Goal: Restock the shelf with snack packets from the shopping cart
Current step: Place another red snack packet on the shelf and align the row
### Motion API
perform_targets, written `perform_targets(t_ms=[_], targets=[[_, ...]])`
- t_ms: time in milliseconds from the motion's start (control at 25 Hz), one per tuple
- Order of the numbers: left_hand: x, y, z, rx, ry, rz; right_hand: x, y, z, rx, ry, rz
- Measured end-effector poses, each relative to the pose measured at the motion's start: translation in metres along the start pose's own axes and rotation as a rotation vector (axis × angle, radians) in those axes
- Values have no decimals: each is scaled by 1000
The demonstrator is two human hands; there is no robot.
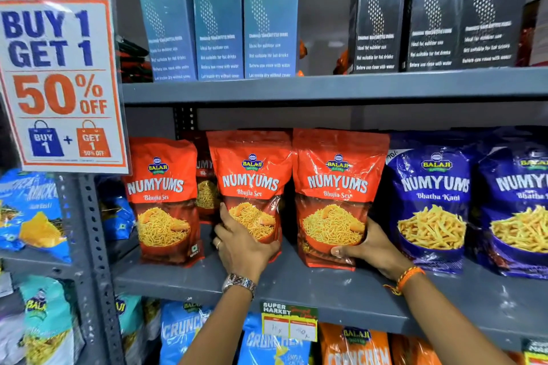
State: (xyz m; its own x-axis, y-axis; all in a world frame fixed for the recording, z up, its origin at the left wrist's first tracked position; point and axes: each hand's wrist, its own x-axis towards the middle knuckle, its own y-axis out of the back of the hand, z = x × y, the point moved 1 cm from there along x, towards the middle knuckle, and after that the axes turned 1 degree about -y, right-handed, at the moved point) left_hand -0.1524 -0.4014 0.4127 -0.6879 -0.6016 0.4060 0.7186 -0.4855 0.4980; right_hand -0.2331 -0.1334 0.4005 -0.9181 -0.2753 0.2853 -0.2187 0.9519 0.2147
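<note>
Our left hand (243,241) fingers (223,218) wrap the middle red Bhujia Sev packet (250,184). Our right hand (372,249) fingers hold the next red packet (336,187), both standing on the grey shelf (296,281).

You face a grey metal shelving unit (326,89) with a perforated upright post (95,246) at its left. A dark back panel (267,115) closes the bay behind the middle shelf. Clipped to the post, a white-and-orange offer sign (59,80) reads "BUY 1 GET 1 50% OFF". A price label (289,321) hangs on the shelf edge. Light is even and bright.
</note>
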Motion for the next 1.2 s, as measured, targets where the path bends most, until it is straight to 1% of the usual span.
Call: perform_targets(t_ms=[200,560,1200], targets=[[-7,4,-6,76,-32,30,-5,2,0,52,-20,-5],[-23,20,-14,29,-51,86,-21,6,-5,91,-31,-77],[-25,17,-17,-10,-89,123,-24,4,-8,5,-35,-62]])
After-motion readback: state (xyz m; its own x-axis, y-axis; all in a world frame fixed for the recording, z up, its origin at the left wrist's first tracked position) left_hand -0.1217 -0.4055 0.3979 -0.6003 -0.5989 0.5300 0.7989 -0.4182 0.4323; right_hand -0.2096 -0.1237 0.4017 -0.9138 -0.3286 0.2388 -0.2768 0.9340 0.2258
